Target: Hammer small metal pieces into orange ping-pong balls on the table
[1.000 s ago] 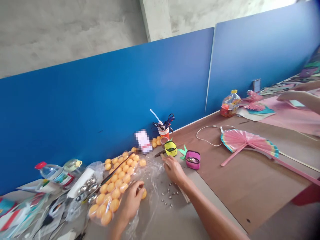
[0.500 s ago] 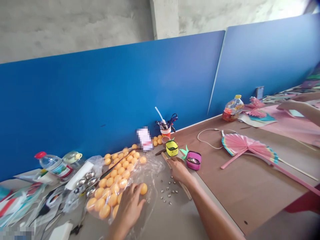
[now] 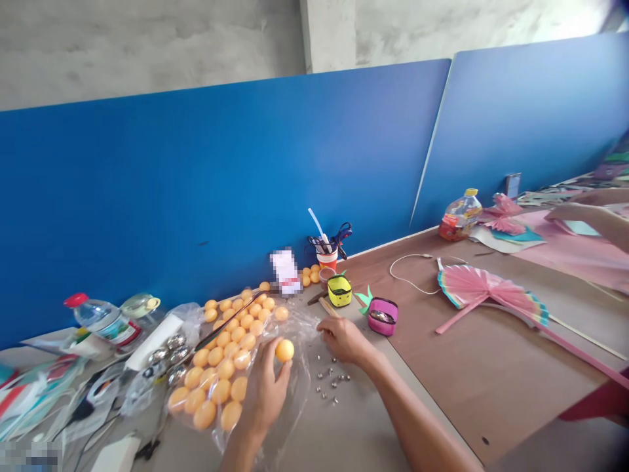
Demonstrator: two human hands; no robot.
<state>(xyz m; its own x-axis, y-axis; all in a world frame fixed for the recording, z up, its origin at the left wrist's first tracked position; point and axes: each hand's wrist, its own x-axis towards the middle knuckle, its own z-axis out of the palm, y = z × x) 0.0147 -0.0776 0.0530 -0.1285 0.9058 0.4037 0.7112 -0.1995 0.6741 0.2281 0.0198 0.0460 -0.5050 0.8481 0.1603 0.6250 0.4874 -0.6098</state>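
Observation:
Between the thumb and fingers of my left hand (image 3: 265, 387) is an orange ping-pong ball (image 3: 284, 350), lifted over the edge of a clear plastic bag (image 3: 297, 373). Many more orange balls (image 3: 238, 335) lie in and around that bag. My right hand (image 3: 346, 339) has its fingers pinched together just right of the ball; whatever they hold is too small to make out. Below it, several small shiny metal pieces (image 3: 336, 380) are scattered on the table. A wooden strip (image 3: 328, 305) lies partly behind my right hand. Beyond stand a small yellow box (image 3: 339, 291) and a magenta box (image 3: 382, 316) with metal bits inside.
A cup of tools (image 3: 327, 259) stands against the blue partition (image 3: 221, 196). Bottles (image 3: 105, 321), silver balls (image 3: 170, 357) and loose cables crowd the left. On the right are a pink folded fan (image 3: 486, 288), a juice bottle (image 3: 460, 216) and another person's arm (image 3: 590, 216).
My left hand has picked the ping-pong ball up off the bag and raised it. My right hand has moved left from the wooden strip, towards the ball, with its fingers pinched.

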